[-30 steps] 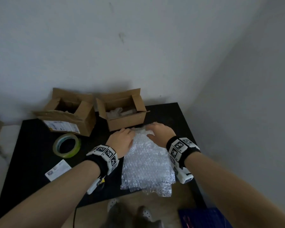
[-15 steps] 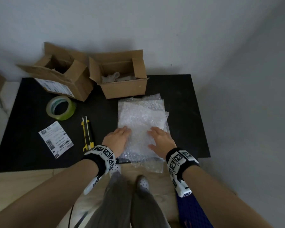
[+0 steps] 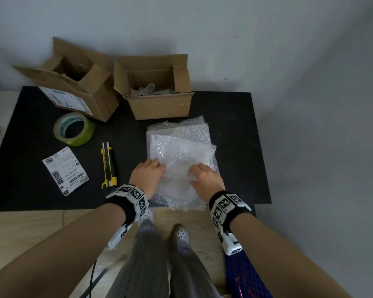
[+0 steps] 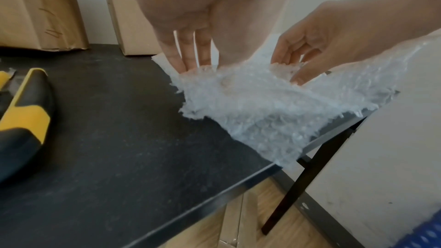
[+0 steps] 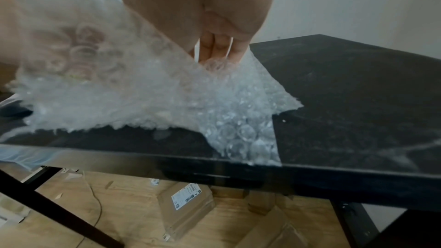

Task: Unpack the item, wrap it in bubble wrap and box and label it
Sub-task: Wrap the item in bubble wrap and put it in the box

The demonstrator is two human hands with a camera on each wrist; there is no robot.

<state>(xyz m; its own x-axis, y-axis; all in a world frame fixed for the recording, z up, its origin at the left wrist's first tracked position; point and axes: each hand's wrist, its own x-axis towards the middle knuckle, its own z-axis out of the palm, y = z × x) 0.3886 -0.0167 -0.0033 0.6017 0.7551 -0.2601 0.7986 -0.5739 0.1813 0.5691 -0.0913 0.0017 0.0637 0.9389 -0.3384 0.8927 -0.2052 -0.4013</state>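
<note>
A stack of bubble wrap [image 3: 181, 151] [image 4: 262, 110] [image 5: 143, 91] lies on the black table [image 3: 235, 136], its near edge hanging just over the front. My left hand [image 3: 148, 175] [image 4: 190, 63] presses straight fingers onto the left part of the wrap. On the right part, my right hand [image 3: 205, 177] [image 4: 310, 48] has curved fingers [image 5: 219, 48] and seems to pinch a raised fold of the top sheet. Behind the wrap stands an open cardboard box [image 3: 159, 104] with something in clear plastic inside. A shipping label [image 3: 65, 171] lies at the left.
A second open box [image 3: 73, 87] with a printed label stands at the back left. In front of it are a green tape roll [image 3: 73, 129] and a yellow utility knife [image 3: 109, 164] [image 4: 26, 101]. Parcels [image 5: 188, 206] lie on the wooden floor under the table.
Both hands have slid from the far end of the bubble wrap back to its near end. The head view has tipped down, and the hands have barely moved in the last half second.
</note>
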